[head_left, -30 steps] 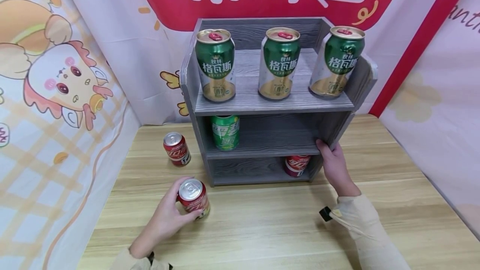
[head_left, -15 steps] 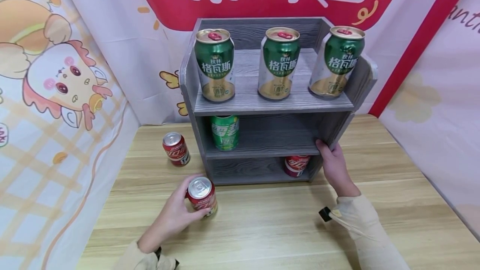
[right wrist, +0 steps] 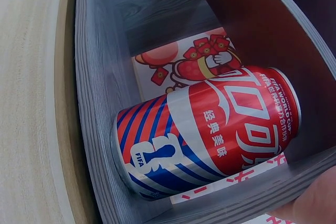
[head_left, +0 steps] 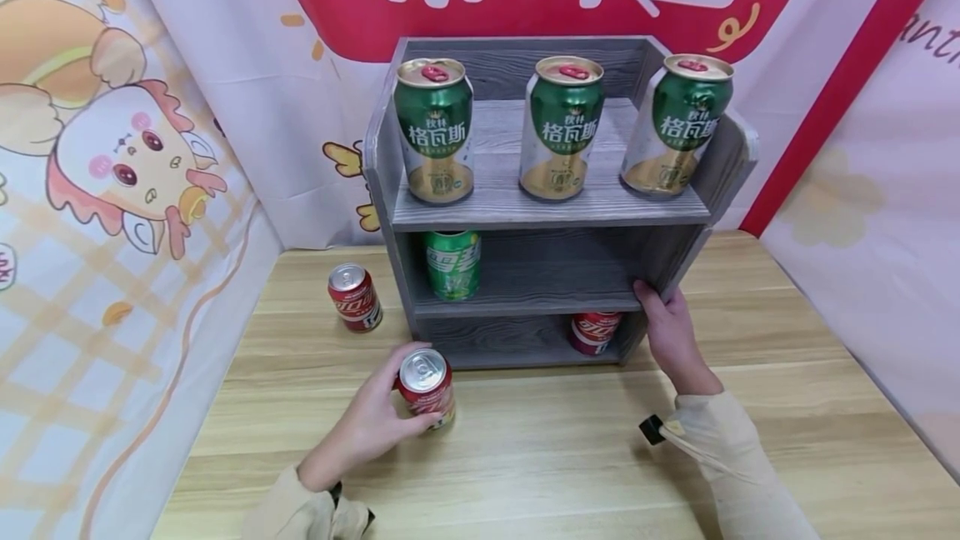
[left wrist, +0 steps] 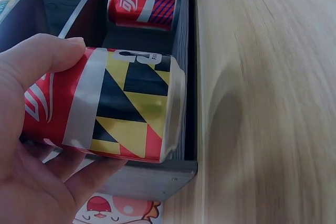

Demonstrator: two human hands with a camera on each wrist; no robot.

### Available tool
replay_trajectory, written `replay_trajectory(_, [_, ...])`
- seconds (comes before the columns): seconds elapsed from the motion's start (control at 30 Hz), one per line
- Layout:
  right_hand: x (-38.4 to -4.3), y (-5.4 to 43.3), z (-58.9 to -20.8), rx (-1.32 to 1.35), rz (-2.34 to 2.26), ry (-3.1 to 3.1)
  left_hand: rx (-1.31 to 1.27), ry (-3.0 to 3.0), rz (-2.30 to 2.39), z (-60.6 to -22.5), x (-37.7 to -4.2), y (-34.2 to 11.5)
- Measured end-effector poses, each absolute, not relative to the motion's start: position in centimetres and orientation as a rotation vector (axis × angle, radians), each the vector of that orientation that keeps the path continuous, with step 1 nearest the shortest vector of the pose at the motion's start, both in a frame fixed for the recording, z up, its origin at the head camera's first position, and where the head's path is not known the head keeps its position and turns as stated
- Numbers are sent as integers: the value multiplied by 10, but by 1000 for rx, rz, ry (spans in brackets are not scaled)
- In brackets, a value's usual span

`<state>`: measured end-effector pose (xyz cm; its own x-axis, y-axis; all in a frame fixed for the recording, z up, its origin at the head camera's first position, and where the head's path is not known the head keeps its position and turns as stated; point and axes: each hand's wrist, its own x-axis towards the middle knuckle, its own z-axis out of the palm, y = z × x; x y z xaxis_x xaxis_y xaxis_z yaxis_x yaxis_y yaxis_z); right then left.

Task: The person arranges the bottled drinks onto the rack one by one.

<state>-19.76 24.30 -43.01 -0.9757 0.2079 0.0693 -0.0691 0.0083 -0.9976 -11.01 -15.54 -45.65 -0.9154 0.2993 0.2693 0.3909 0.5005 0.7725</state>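
My left hand (head_left: 382, 407) grips a red cola can (head_left: 426, 390) round its side, in front of the shelf's lower left corner. In the left wrist view the can (left wrist: 126, 106) shows a yellow and black pattern near its base, held over the table with a shadow beside it. My right hand (head_left: 671, 336) holds the right side panel of the grey wooden shelf (head_left: 551, 307), thumb at the front edge. Inside the bottom compartment, at the right, stands another red cola can (head_left: 594, 332), whose blue-striped base shows in the right wrist view.
Three green and gold cans (head_left: 562, 136) stand along the top shelf. A green can (head_left: 453, 265) is at the left of the middle level. Left of the shelf, a red can (head_left: 356, 298) stands on the wooden table (head_left: 540, 457). Printed cloth hangs behind and at both sides.
My left hand has moved right and slightly away from me with the cola can, nearing the shelf's front. The right hand stays on the side panel.
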Motion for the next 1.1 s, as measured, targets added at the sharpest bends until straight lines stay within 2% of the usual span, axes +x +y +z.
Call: replay_trajectory(1.1, [-195, 244, -431, -84, 2078, -2058, -759, -2657, -1592, -458, -145, -111])
